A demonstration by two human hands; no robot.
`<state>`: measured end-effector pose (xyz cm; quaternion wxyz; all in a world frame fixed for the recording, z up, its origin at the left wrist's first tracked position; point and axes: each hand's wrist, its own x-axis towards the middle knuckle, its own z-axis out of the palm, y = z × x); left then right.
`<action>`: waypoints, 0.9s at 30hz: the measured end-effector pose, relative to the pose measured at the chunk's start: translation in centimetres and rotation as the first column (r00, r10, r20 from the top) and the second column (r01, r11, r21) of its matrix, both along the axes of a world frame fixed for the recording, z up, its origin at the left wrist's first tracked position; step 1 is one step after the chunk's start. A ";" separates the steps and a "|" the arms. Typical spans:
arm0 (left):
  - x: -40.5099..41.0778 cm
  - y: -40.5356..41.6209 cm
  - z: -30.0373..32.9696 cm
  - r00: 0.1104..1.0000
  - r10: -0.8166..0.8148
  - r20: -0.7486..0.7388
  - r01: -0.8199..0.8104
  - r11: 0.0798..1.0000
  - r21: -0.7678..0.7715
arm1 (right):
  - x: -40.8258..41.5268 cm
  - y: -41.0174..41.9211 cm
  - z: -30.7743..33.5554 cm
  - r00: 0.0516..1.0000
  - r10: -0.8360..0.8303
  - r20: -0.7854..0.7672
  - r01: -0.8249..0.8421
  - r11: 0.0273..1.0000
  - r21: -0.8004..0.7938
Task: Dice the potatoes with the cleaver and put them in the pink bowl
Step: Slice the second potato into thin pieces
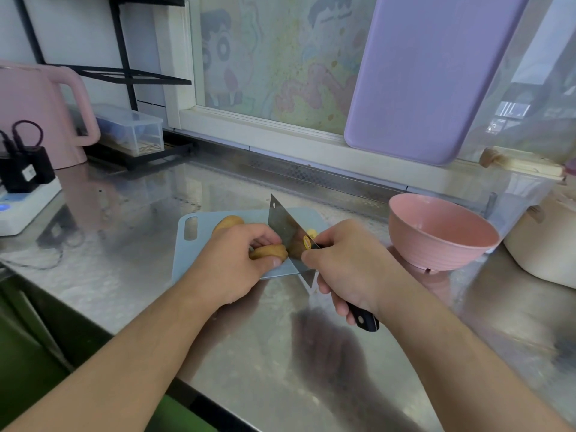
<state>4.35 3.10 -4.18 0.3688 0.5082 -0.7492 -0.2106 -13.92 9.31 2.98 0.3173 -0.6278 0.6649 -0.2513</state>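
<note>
Nearest, on the steel counter (280, 353): right hand (346, 266) wrapped around the black handle of the cleaver (291, 235), forefinger and thumb pinching up by the heel of the blade, handle butt poking out below the palm. Just left of it, left hand (237, 260) curled over a potato (269, 251), fingers bent on top, thumb tip lying low and right beside the flat of the blade. Blade upright on the pale blue cutting board (187, 257), edge down against the cut end of that potato, a yellowish piece (311, 233) showing behind the steel. Biggest hazard, by judgement: that thumb, so close to the edge that a small sideways wander of the blade could nick it. Also likely: a round, skin-on potato rolling under a downward push, dragging fingertips toward the cut. Near edge of the board close to the blade heel, on shiny metal, so possibly sliding under pressure. Farther back on the board, a second potato (229, 224), whole as far as can be told, partly hidden by the left hand. Off to the right, well apart from the board, the pink bowl (442, 235), showing nothing inside; loose dice could drop on the counter in the carry across. Beyond, a lilac board (430, 76) leaning at the window, a pink kettle (40, 116) far left.
</note>
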 end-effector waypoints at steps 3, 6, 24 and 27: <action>-0.1 0.0 0.0 1.000 0.007 -0.012 -0.007 1.000 -0.003 | -0.1 0.0 0.1 1.000 -0.004 0.015 0.004 1.000 -0.009; -0.1 0.1 0.0 1.000 -0.001 -0.030 0.002 1.000 0.006 | -0.2 0.0 0.2 1.000 -0.012 0.013 0.013 1.000 -0.025; -0.2 0.2 0.2 0.996 0.043 -0.080 -0.045 0.999 -0.028 | -0.5 0.3 1.0 0.999 -0.032 0.012 0.033 0.998 -0.047; -0.3 0.2 0.2 0.995 0.049 -0.092 -0.051 0.998 -0.021 | -0.5 0.5 1.1 0.999 -0.028 0.023 0.029 0.999 -0.041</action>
